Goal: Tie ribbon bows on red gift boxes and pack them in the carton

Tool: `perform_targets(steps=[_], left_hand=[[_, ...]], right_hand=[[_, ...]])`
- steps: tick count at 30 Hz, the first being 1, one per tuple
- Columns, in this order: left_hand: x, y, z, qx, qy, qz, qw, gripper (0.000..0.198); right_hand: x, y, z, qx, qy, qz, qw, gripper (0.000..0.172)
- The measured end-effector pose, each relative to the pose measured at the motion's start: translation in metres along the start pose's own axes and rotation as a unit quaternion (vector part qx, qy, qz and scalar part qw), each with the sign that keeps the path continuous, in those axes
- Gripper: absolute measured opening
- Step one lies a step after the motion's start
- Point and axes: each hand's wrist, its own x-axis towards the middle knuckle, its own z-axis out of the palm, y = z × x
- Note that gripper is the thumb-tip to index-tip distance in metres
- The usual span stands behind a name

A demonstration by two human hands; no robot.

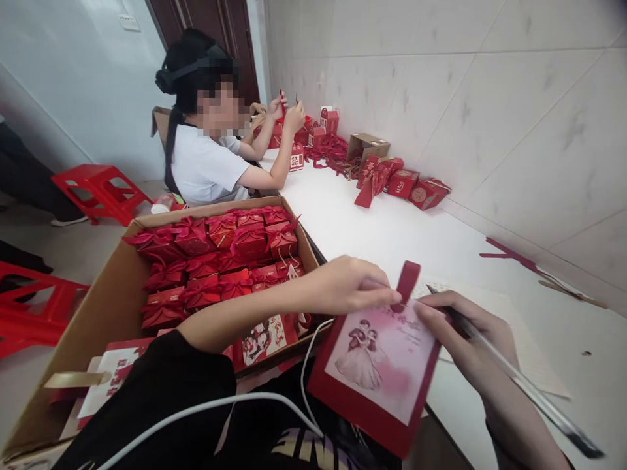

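A red gift box [375, 378] with a pink panel of a wedding couple is held up in front of me, tilted. My left hand [355, 286] pinches its top edge beside a dark red ribbon loop [408, 282] that stands up from it. Between the fingers of my right hand [477, 339] lies a pen [533, 395], its tip pointing toward the ribbon. The right thumb rests at the box's upper right corner. Behind this hand, a printed paper sheet [533, 346] lies on the white table.
On my left stands a large cardboard carton [105, 307] packed with red ribboned boxes [206, 261]. A white cable [235, 396] crosses my lap. More red boxes [404, 183] and loose ribbons [330, 150] lie by the wall. A co-worker [210, 156] sits beyond, near red stools [100, 186].
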Motion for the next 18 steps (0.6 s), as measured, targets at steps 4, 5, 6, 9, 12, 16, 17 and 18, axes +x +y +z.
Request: perform_targets(steps=[4,5,6,9,12,16,17,18], left_hand=[[-0.016,-0.024,-0.023,-0.05,0.008,-0.053,0.997,0.026],[-0.02,-0.029,-0.027,-0.062,0.011,-0.064,0.996,0.027],[-0.024,-0.034,-0.029,-0.076,0.015,-0.075,0.994,0.028],[-0.032,-0.045,-0.035,-0.117,0.018,-0.09,0.989,0.03],[-0.035,-0.058,-0.042,-0.149,0.027,-0.091,0.984,0.034],[-0.042,-0.091,-0.046,-0.175,0.105,-0.106,0.973,0.035],[-0.046,-0.1,-0.043,-0.149,0.099,-0.113,0.977,0.03],[-0.051,-0.108,-0.04,-0.106,0.074,-0.115,0.985,0.025]], right_hand=[[0.019,-0.005,0.024,0.013,-0.062,-0.007,0.998,0.026],[0.021,-0.006,0.03,0.022,-0.063,-0.002,0.998,0.026],[0.023,-0.007,0.036,0.034,-0.06,0.008,0.998,0.026],[0.026,-0.013,0.052,0.073,-0.06,0.042,0.995,0.027],[0.027,-0.018,0.059,0.073,-0.071,0.047,0.994,0.026],[0.029,-0.015,0.051,0.076,0.045,0.075,0.993,0.02],[0.03,-0.013,0.046,0.095,0.107,0.091,0.986,0.018],[0.032,-0.011,0.041,0.121,0.17,0.106,0.972,0.017]])
